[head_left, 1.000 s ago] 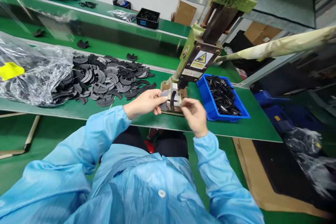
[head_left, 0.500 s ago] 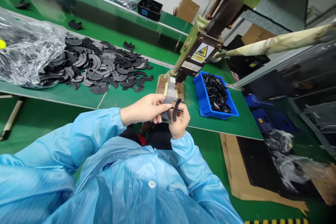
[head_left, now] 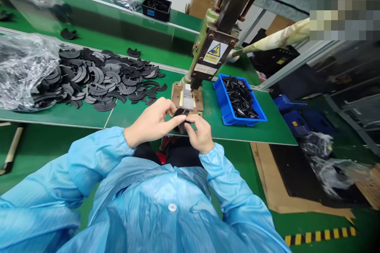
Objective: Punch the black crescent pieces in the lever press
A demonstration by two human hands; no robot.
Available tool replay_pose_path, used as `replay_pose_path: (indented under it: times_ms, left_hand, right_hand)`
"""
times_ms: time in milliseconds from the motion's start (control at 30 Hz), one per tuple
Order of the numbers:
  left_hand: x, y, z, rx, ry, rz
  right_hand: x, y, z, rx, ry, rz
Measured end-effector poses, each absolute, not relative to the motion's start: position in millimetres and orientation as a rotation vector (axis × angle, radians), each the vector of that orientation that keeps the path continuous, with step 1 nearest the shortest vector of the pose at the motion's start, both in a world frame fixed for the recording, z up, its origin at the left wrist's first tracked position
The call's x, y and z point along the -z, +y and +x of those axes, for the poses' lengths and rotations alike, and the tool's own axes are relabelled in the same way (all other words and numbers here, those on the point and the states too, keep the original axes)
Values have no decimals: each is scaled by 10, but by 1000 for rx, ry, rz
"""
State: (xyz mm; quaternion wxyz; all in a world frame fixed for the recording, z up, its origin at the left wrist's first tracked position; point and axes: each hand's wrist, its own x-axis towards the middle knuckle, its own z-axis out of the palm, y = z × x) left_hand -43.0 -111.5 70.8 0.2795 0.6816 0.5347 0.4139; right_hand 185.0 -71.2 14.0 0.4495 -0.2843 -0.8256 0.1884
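Observation:
Both my hands meet in front of the press, with fingers closed round dark parts. My left hand (head_left: 157,122) pinches a black curved plastic piece (head_left: 179,113) between thumb and fingers. From the other side my right hand (head_left: 200,131) grips the same piece, its thumb and forefinger close to my left thumb. A second dark strip shows between the fingertips; how the two join is hidden. Just beyond my hands is the base of the green hand press (head_left: 175,95), with a pale metal fixture (head_left: 188,99) on it.
A heap of black curved pieces (head_left: 103,81) spreads left, partly under a clear plastic bag (head_left: 26,71). To the right stands a blue bin (head_left: 225,115) of small black parts. The press's long wrapped handle (head_left: 276,37) reaches right. A black bin (head_left: 151,15) sits on the rear shelf.
My hands have moved slightly left, and the curved piece has been turned, so its grey face no longer shows. My right fingers have closed in beside my left thumb. The camera view has shifted.

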Motion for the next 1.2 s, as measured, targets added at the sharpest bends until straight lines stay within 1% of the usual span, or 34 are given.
replay_pose_path:
  times_ms: [100, 267, 333, 400, 467, 600, 833, 933, 1067, 1200]
  left_hand:
    - [-657, -1118, -382, -1086, 1409, 1924]
    - [-458, -1029, -364, -992, 1291, 1620]
    - [-415, -1030, -375, -1077, 1361, 1632]
    - [-409, -1059, -390, -1228, 1492, 1777]
    - [-424, -1097, -398, -1307, 1554, 1966]
    - [-461, -1146, -347, -1223, 1512, 2141]
    - [-514, -1090, -118, -1061, 1480, 2004]
    - [-490, -1023, -116, -1077, 1354, 1841]
    - [-433, -987, -141, -1122, 1204, 1375]
    - [-373, -971, -153, -915, 951, 1078]
  right_hand:
    - [-132, -741, 1843, -435, -2065, -699]
    - [-139, -810, 1863, -421, -2051, -690]
    - [-142, -817, 1880, -419, -2043, -698]
    - [-140, -806, 1899, -417, -2035, -712]
    - [-137, -785, 1917, -412, -2028, -725]
    - [-139, -752, 1921, -402, -2048, -728]
    - [-106, -758, 1892, -420, -2052, -748]
    - [-61, -786, 1938, -440, -1972, -771]
    - [8, -811, 1991, -486, -1885, -784]
    - [54, -805, 1997, -539, -1847, -797]
